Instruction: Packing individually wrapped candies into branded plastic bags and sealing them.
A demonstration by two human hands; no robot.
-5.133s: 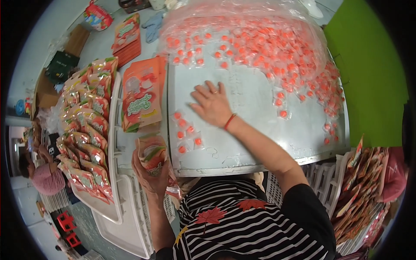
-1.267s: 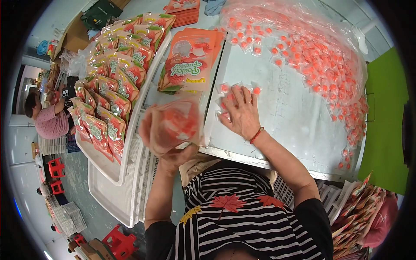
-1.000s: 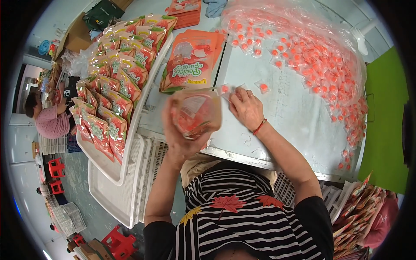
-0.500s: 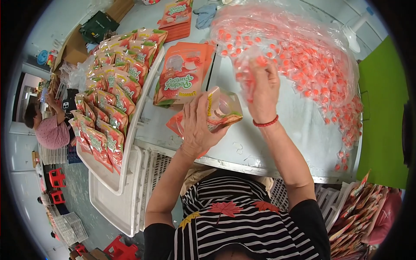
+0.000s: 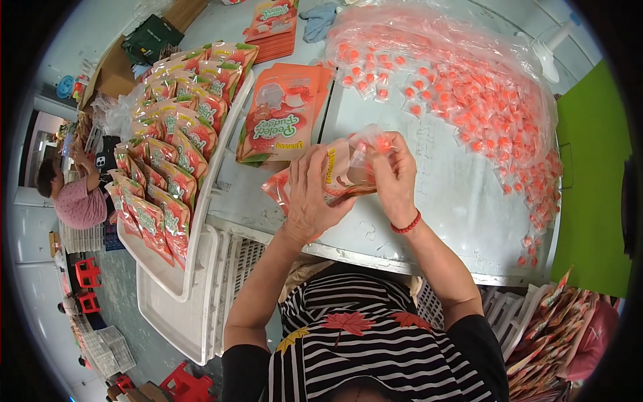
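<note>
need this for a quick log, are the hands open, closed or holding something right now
Left hand: closed, holding a pink pouch.
Right hand: closed, holding clear-wrapped red pieces at the pouch's right end.

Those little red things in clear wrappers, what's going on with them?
A person's left hand is gripping a pinkish pouch, while the right hand pinches some wrapped red pieces at its right end; how many is hard to tell. A big heap of more pieces lies on the pale table, partly under clear plastic. On the left, plump pouches sit in a white tray.
</note>
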